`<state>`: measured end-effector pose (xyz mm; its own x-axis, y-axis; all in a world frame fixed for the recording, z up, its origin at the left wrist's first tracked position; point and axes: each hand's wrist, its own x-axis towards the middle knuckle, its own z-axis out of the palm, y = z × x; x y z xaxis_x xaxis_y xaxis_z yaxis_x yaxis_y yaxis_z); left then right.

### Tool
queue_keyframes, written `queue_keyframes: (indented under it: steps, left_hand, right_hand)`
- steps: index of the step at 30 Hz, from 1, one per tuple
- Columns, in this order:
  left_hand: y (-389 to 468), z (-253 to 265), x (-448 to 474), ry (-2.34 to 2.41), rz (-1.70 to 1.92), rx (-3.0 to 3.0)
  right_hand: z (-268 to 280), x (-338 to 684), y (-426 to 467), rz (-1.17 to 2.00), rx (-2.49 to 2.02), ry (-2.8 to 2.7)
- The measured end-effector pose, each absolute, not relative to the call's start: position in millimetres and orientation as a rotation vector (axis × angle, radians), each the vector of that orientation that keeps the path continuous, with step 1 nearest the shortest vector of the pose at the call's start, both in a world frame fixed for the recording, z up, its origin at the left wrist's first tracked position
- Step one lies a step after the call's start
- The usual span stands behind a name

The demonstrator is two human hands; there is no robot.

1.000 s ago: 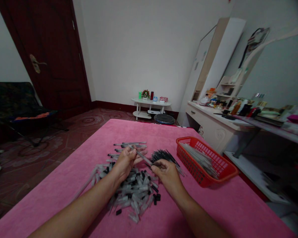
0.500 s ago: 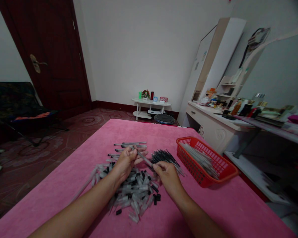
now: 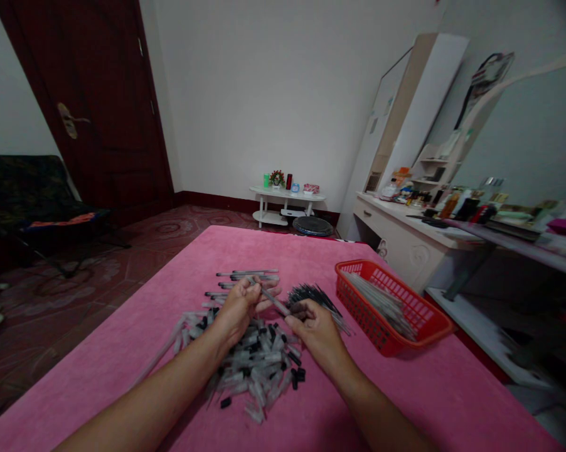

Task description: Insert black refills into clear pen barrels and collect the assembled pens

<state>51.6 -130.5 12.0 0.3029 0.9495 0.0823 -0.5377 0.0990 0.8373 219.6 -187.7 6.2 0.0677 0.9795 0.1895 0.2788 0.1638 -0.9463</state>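
Between my hands, above the pink cloth, a clear pen barrel slants down to the right. My left hand pinches its upper end between thumb and finger, the other fingers stretched out behind it. At the lower end, the fingers of my right hand are closed on the pen; what exactly lies under the fingertips is hidden. Below my hands spreads a pile of clear pen caps and small black plugs. Black-tipped pen refills lie in a heap just behind my right hand. Several pens lie in a row beyond my left hand.
A red plastic basket holding clear tubes stands to the right. Along the right wall is a dressing table covered in bottles. A low white stand is at the far wall, a folding chair at the left.
My right hand has shifted slightly and its fingers have turned around the pen's lower end. My left hand stays almost still, holding the barrel.
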Motion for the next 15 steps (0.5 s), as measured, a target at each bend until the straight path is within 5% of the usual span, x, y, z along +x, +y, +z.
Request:
queue_keyframes:
  steps: [15]
  left_hand:
    - [-129.9,11.4,51.3,0.571,1.190,0.930]
  right_hand:
    - [6.4,220.3,-188.0,0.911,-1.349,-1.435]
